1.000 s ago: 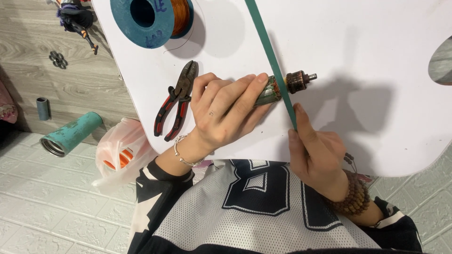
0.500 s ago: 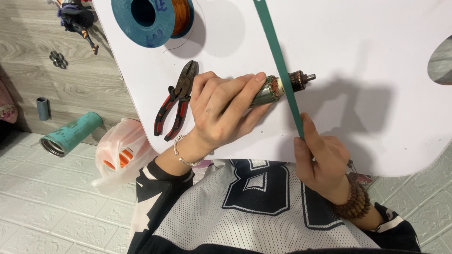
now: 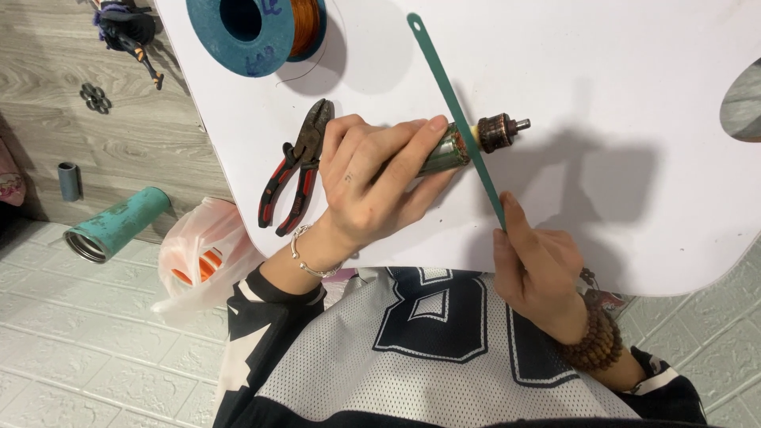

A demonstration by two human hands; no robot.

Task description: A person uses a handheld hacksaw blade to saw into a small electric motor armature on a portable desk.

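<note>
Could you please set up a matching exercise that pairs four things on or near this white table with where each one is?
Things:
1. green blade
2. motor rotor
3. pliers
4. copper wire spool

Places:
a. far edge of the table
b. in the left hand
c. in the right hand
d. flat on the white table, left of the left hand

Pairs: 1-c, 2-b, 3-d, 4-a

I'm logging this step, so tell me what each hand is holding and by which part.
The left hand grips a motor armature around its wound body, commutator end sticking out. The right hand holds a thin green saw blade by its near end.
</note>
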